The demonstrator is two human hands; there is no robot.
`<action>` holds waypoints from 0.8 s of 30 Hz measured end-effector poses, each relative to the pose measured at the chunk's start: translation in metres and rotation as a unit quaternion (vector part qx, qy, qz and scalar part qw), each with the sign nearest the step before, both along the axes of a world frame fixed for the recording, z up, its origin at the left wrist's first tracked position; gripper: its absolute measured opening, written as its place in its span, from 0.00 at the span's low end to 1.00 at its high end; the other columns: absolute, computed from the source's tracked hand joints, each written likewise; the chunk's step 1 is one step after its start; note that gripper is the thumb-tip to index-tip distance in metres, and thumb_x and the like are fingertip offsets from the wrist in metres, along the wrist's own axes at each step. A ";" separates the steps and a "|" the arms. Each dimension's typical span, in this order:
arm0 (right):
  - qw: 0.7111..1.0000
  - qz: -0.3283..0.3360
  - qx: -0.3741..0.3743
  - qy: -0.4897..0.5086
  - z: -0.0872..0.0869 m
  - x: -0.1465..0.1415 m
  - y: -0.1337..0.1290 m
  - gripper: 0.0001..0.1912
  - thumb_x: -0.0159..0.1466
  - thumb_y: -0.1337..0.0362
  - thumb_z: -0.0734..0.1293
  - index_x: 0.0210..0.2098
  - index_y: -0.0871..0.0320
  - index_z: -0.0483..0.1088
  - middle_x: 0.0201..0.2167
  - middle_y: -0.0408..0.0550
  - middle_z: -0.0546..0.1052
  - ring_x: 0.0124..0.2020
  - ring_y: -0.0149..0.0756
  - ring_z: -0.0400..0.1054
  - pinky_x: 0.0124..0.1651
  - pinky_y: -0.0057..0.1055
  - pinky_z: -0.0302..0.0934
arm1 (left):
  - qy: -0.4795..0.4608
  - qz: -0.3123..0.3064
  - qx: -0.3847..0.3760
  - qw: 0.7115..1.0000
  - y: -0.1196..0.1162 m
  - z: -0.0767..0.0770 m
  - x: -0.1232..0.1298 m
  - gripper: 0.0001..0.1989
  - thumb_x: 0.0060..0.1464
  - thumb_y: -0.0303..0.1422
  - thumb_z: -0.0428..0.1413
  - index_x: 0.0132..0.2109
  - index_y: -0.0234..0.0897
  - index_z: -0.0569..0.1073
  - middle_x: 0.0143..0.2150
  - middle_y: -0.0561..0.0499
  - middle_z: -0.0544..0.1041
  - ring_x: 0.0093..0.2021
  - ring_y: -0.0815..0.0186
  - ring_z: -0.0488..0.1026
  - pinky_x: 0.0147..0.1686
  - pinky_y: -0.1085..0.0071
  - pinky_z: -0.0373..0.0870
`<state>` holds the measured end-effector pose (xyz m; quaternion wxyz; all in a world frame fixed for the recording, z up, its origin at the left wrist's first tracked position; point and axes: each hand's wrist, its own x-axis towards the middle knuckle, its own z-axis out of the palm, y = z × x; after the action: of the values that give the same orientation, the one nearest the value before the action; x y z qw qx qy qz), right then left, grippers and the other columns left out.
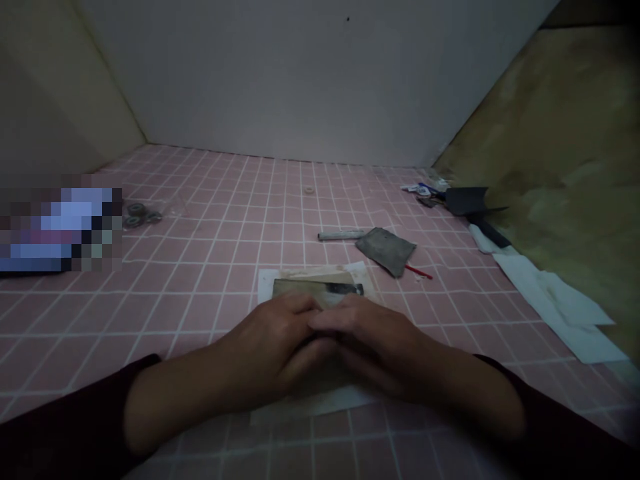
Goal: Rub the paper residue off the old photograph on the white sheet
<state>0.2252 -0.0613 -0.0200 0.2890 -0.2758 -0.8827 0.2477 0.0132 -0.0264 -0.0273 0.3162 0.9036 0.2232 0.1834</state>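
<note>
My left hand [285,337] and my right hand [387,343] meet in front of me, low over the table, with fingers curled in and touching each other. Whatever they pinch, if anything, is hidden behind the fingers. Beneath them lies a white paper sheet [265,283], smudged with brown. On this sheet is a flat brownish piece [295,287] with a dark strip [345,289] along its far right side; my hands cover most of it.
Beyond my hands lie a grey cloth-like square [386,250], a pale tube [340,235] and a thin red stick [420,272]. A small ring [309,190] sits farther back. Dark rolls [136,212] are at left, with a black scoop-like object [467,200] and white papers [555,293] at right.
</note>
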 end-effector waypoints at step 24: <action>0.997 -0.068 0.027 -0.031 0.002 0.003 0.007 0.05 0.65 0.71 0.61 0.36 0.59 0.67 0.38 0.51 0.69 0.40 0.35 0.64 0.43 0.33 0.64 | -0.009 0.003 -0.053 0.999 0.008 0.005 0.000 0.06 0.65 0.34 0.49 0.39 0.38 0.66 0.37 0.52 0.70 0.38 0.66 0.67 0.37 0.70 0.63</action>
<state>0.2279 -0.0543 -0.0185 0.2850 -0.3353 -0.8766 0.1947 0.0134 -0.0188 -0.0228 0.3655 0.8830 0.2324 0.1806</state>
